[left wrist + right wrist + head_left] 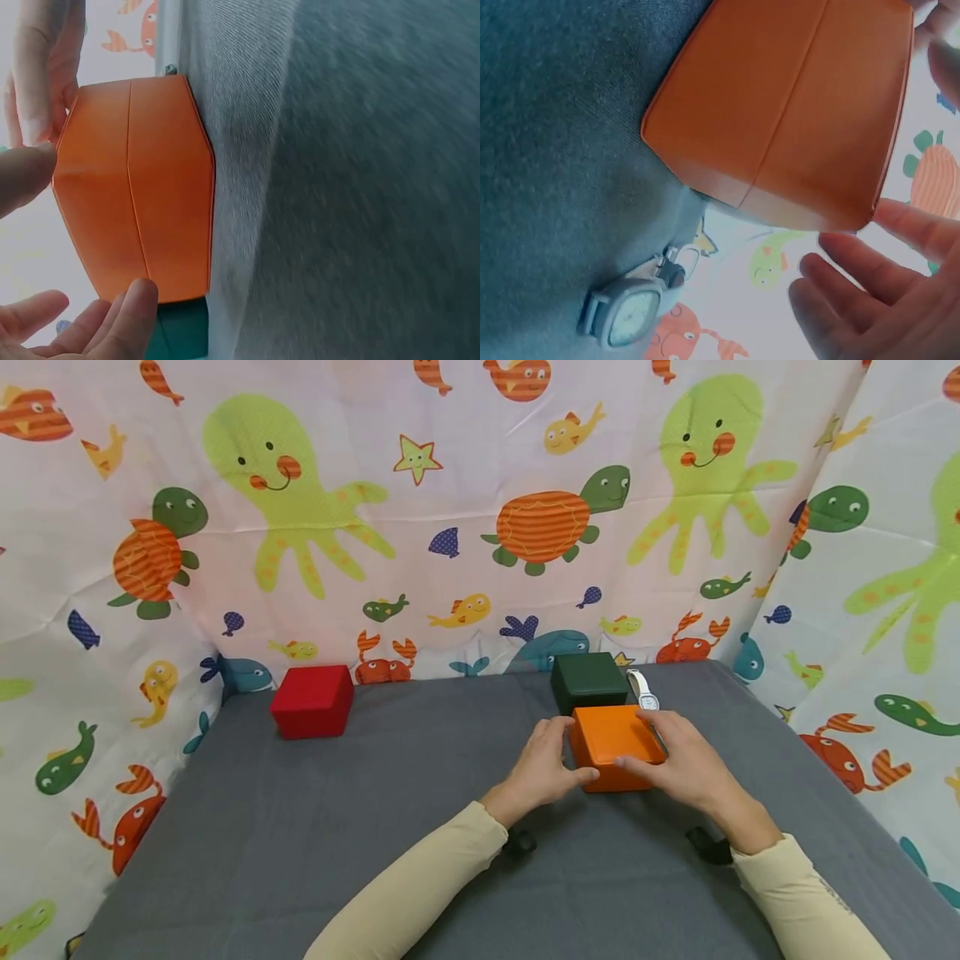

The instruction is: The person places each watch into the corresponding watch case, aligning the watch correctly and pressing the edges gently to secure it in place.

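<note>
An orange box (617, 737) with a shut lid sits on the grey cloth, between both hands. My left hand (542, 766) is at its left side, thumb near the front and fingers toward the back; a fingertip (141, 294) meets or nearly meets the box edge. Spread over the right side is my right hand (684, 760), its thumb at the front and its index finger by the rear right top edge. The right wrist view has fingers (915, 225) by the lid's corner. Neither hand is curled tightly round the box.
A dark green box (588, 678) stands just behind the orange one. Beside it lies a wristwatch (643, 690) with a white strap. A red box (312, 700) is at the back left. Sea-animal printed curtain (450, 568) walls the grey table (300, 843) at back and sides.
</note>
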### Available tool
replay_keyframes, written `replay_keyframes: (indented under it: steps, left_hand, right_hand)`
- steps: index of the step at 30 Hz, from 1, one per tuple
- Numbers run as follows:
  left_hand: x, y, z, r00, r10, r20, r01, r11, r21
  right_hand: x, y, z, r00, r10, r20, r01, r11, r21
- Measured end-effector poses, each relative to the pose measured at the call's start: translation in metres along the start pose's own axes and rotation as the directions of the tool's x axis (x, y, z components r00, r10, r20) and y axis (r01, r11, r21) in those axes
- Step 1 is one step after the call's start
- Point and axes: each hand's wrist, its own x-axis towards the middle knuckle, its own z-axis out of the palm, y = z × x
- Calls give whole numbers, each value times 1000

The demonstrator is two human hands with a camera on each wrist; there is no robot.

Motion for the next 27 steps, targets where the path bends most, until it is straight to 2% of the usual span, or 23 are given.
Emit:
replay_keyframes:
  steps: [5,10,18,22,27]
  left_hand:
    - [4,9,11,999,-36,-20,37,999,12]
    - [6,13,19,998,-64,-17,65,998,28]
    - [9,16,24,991,-112,-74,111,994,-18]
    - [10,18,25,985,-152,-76,151,988,-20]
    - [11,19,24,985,-159,-73,157,987,-34]
  right_hand:
    - [-2,3,-9,997,44,64,-44,999,0]
    - [-1,6,-11,995,35,95,-35,999,0]
    - [2,6,-10,992,20,127,-22,1000,14]
    - [3,5,-9,987,27,157,-30,999,15]
    - [5,3,-9,987,19,161,-20,1000,1]
